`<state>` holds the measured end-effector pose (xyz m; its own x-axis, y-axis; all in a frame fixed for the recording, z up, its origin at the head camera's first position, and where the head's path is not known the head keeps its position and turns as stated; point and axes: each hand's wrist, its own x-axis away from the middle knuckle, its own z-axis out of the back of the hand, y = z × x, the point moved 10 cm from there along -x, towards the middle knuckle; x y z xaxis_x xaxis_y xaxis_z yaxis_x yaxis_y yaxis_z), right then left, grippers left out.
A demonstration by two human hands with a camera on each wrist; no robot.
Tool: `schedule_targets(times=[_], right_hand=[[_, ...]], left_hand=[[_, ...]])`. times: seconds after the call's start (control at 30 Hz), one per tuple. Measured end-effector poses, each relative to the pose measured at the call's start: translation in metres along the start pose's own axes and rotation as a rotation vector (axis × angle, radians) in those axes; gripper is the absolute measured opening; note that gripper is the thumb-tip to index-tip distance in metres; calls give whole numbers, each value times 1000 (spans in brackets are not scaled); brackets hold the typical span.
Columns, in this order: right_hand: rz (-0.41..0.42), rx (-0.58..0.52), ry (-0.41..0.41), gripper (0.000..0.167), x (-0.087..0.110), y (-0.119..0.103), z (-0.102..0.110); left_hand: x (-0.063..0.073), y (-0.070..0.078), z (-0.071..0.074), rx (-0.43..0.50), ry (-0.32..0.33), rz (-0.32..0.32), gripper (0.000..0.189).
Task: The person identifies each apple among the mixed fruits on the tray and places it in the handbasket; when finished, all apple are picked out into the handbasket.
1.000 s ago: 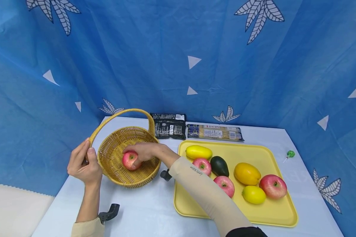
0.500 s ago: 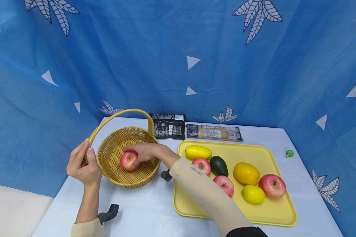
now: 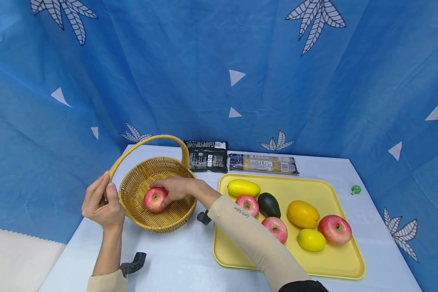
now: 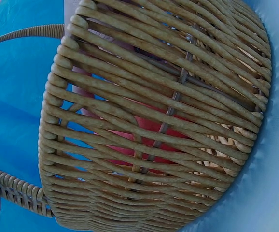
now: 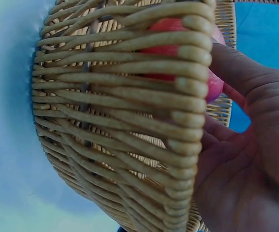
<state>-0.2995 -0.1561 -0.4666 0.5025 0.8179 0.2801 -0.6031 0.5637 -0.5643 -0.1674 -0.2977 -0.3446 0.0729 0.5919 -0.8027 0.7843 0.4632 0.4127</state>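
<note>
1. Left hand (image 3: 104, 202), left of the frame: fingers and thumb are gripping the basket handle (image 3: 185, 156), a wrapped band that is arching over the bowl.
2. Right hand (image 3: 177, 190), centre-left: reaching inside the basket (image 3: 129, 202), thumb and fingers curling round a red apple (image 3: 155, 199) and holding it. Whether the apple is bearing on the basket floor, cannot tell.
3. Basket: round, golden-tan, its glossy strands running over thin dark ribs; in both wrist views, red skin is showing through the gaps in the weave.
4. Right of centre, a smooth yellow tray (image 3: 292, 188) with rounded corners is holding a long yellow fruit (image 3: 243, 187), a dark green pear-shaped fruit (image 3: 269, 205), two pinkish apples (image 3: 275, 230), an orange-yellow oval fruit (image 3: 303, 213), a lemon (image 3: 312, 239) and a larger red apple (image 3: 335, 229). A pale sleeve (image 3: 255, 239) is crossing its left part.
5. Behind the tray and basket, a shiny black packet (image 3: 208, 158) and a flat packet (image 3: 263, 163) are lying side by side. Far right: a green lollipop (image 3: 356, 190).
6. White table (image 3: 179, 259) is filling the lower frame; creased blue cloth (image 3: 175, 73), printed with leaves and white triangles, is hanging behind.
</note>
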Motion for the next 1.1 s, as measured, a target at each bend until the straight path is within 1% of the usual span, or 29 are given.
schedule_targets(times=[0.4, 0.6, 0.8, 0.93, 1.1], right_hand=[[4, 2, 17, 75, 2, 0, 2], [21, 36, 30, 74, 6, -3, 9], [33, 30, 35, 73, 9, -8, 15], [46, 43, 41, 72, 14, -11, 20], [77, 58, 65, 71, 23, -12, 29]], left_hand=[[0, 0, -1, 3, 5, 6, 32], [0, 1, -1, 1, -1, 4, 31], [-1, 1, 0, -2, -4, 18, 31], [-1, 0, 0, -4, -5, 22, 29], [0, 0, -1, 15, 1, 21, 28]])
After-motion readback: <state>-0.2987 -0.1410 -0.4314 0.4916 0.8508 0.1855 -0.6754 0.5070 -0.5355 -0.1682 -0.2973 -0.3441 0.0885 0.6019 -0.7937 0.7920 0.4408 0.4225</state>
